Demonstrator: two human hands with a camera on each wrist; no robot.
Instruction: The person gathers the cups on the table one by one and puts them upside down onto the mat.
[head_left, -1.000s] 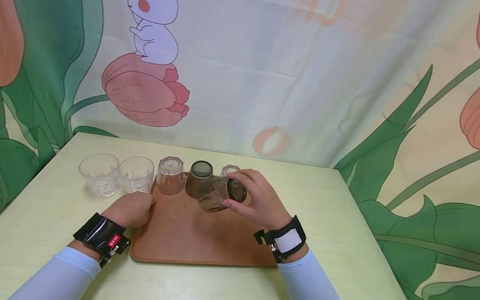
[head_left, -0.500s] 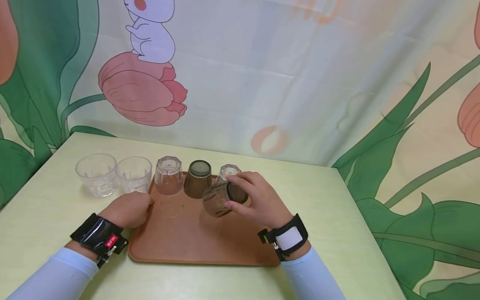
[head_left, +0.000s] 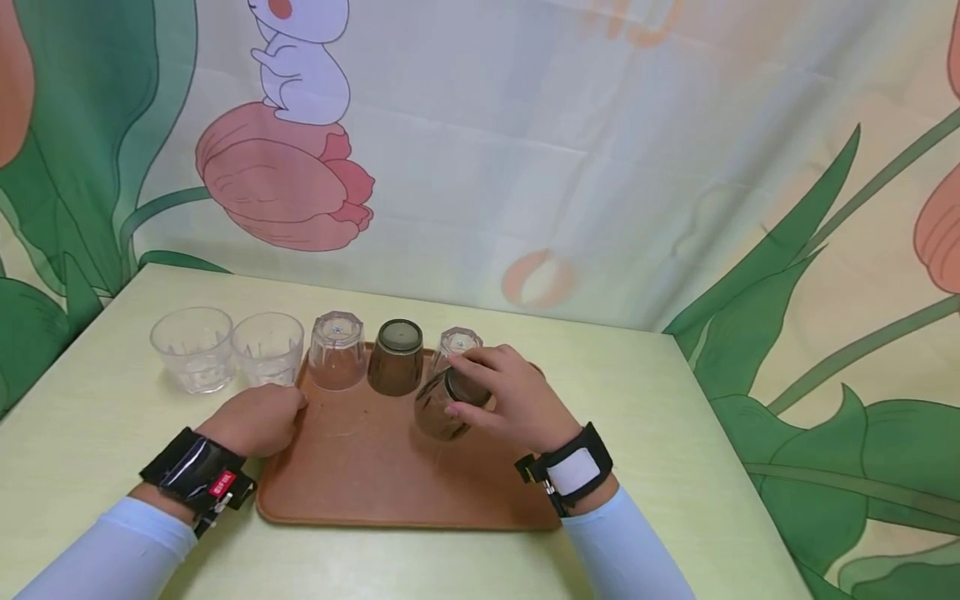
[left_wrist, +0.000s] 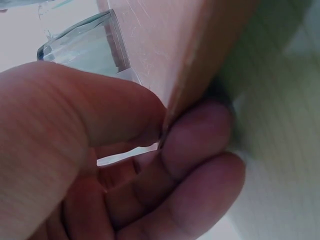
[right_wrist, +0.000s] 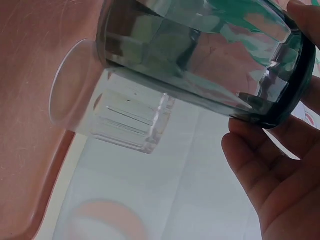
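The right hand (head_left: 519, 400) pinches a smoky-grey transparent tumbler (head_left: 437, 408) by its base, tilted over a brown rectangular tray (head_left: 360, 479) mid-frame; the left hand (head_left: 257, 421) grips the tray's left edge. Placing seems in hand, probably calling next for levelling mouth-down.

**Smoke-grey above plain brown**

The held glass (head_left: 434, 409) in the right hand (head_left: 510, 396) is translucent smoke-grey, as is the neighbouring glass (head_left: 396, 367) left of that grip; the faceted glass (head_left: 458, 341) just behind it is colourless. Under the grip, the tray (head_left: 360, 475) is plain brown. Right of it, the table (head_left: 652, 425) is pale yellow-green; beyond, the backdrop (head_left: 465, 167) bears pink tulips (head_left: 277, 179) and green leaves (head_left: 892, 458) on white.
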